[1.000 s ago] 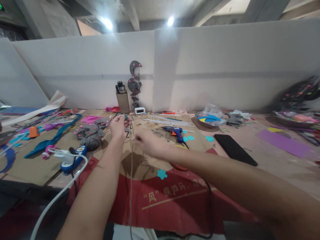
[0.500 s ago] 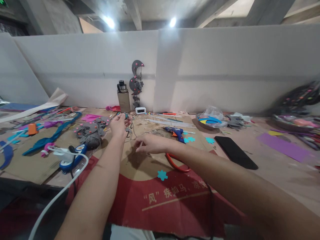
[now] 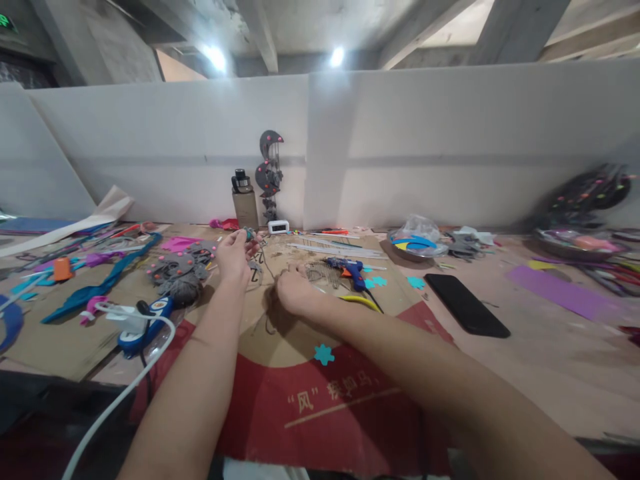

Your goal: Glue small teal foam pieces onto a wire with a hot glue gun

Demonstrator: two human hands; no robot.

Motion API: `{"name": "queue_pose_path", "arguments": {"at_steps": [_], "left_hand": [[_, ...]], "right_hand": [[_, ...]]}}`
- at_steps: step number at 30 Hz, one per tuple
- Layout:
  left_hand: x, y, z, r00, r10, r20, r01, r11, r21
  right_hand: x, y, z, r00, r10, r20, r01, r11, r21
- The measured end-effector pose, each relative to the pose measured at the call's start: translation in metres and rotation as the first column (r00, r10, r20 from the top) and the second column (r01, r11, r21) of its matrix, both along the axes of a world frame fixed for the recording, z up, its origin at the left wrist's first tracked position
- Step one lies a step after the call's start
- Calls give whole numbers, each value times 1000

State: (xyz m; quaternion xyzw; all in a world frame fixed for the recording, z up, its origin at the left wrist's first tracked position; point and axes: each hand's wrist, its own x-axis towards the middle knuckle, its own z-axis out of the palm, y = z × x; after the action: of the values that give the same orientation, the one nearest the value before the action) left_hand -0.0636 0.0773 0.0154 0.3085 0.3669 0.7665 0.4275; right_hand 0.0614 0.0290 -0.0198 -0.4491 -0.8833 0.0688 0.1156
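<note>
My left hand [image 3: 235, 257] is raised above the cardboard, its fingers pinched on a small dark teal piece [image 3: 249, 234] whose kind I cannot make out. From there a thin grey yarn strand [image 3: 268, 267] runs down to my right hand [image 3: 294, 288]. That hand is closed low over the cardboard sheet [image 3: 260, 350], with its fingertips mostly hidden; the strand meets its fingers. A yellow curved handle [image 3: 361, 301] shows behind my right forearm, partly covered. The blue glue gun [image 3: 354, 273] lies beyond it. A turquoise snowflake-shaped cutout [image 3: 324, 355] rests nearer to me.
Left lie a grey yarn ball [image 3: 185, 291], a blue power strip [image 3: 145, 330] and a white cable [image 3: 113, 400]. A bottle [image 3: 245, 207] and a small white clock [image 3: 279, 227] stand at the back. Right are a phone [image 3: 466, 305] and a bowl [image 3: 419, 249].
My right hand has turned and closed more, with its fingertips now tucked out of sight. The red loop by my forearm no longer shows; a yellow handle does. My left hand stays nearly still.
</note>
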Motion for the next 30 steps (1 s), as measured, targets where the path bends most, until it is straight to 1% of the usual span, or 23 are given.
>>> {"name": "queue_pose_path", "arguments": {"at_steps": [1, 2, 4, 5, 7, 8, 10, 12, 14, 15, 16, 17, 20, 22, 24, 27, 30], "left_hand": [[0, -1, 1, 1000, 3, 4, -3, 1000, 0], [0, -1, 2, 1000, 4, 9, -4, 1000, 3], [-1, -4, 5, 1000, -1, 12, 1, 1000, 15], [-1, -5, 7, 1000, -3, 11, 3, 1000, 22], [-2, -7, 10, 1000, -9, 11, 9, 999, 32], [-3, -8, 11, 1000, -12, 12, 12, 999, 36], [-3, -10, 11, 1000, -21, 15, 21, 999, 40], [-2, -11, 11, 999, -41, 10, 40, 999, 37], [1, -12, 9, 997, -72, -5, 72, 997, 29], [3, -12, 8, 996, -88, -14, 88, 996, 25], [5, -12, 7, 995, -99, -23, 100, 995, 22], [6, -12, 5, 994, -108, -32, 109, 994, 20], [7, -10, 3, 992, -121, -47, 122, 992, 24], [6, -9, 2, 992, -119, -40, 120, 992, 28], [4, -8, 3, 994, -107, -27, 107, 994, 21], [2, -8, 5, 996, -87, -16, 87, 996, 3], [2, -9, 7, 997, -78, -13, 78, 997, -4]], "right_hand": [[-6, -8, 1, 1000, -9, 16, 9, 1000, 13], [-11, -18, 3, 999, 10, 52, -12, 999, 34], [-20, -44, 7, 991, 99, 87, -104, 993, 60], [-22, -59, 9, 970, 218, 105, -228, 969, 93], [-21, -83, 12, 917, 394, 67, -400, 907, 134], [-17, -90, 14, 910, 414, 28, -413, 896, 164], [-7, -93, 16, 919, 391, -58, -378, 913, 156], [8, -81, 17, 948, 274, -164, -262, 961, 91], [26, -58, 19, 965, 71, -253, -60, 997, 50], [35, -46, 19, 966, -28, -258, 33, 999, 15], [45, -33, 20, 966, -90, -242, 93, 996, 0], [54, -21, 20, 968, -125, -219, 131, 991, 11], [75, 7, 17, 975, -180, -127, 188, 981, 52], [80, 20, 14, 980, -191, -53, 194, 980, 47], [77, 29, 12, 985, -173, -2, 173, 984, 34], [64, 40, 12, 988, -147, 50, 147, 989, 11], [48, 48, 12, 980, -157, 119, 161, 987, -24]]}}
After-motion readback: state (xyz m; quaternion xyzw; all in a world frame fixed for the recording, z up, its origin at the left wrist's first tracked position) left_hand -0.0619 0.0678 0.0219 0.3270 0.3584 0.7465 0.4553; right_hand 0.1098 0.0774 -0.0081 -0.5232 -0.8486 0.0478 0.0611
